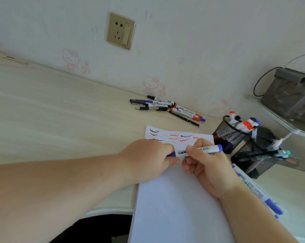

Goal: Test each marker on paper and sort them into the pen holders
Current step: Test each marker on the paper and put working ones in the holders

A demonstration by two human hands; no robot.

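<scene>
A blue marker [207, 149] lies level above the white paper [179, 204], held by both hands. My left hand [148, 157] grips its blue cap end. My right hand [206, 165] pinches the white barrel between thumb and fingers. Black, red and blue test squiggles [174, 136] mark the paper's far end. A loose pile of markers and pens [172, 108] lies near the wall. Two black mesh pen holders stand at the right: the far holder [227, 134] has red and blue markers in it, the near holder [257, 160] has pens.
Two blue markers [260, 193] lie on the desk right of the paper. A grey bag [292, 95] sits on a clear shelf at the far right. A wall socket [121, 30] is above the pale wooden desk [60, 111]. The desk's front edge runs under my left forearm.
</scene>
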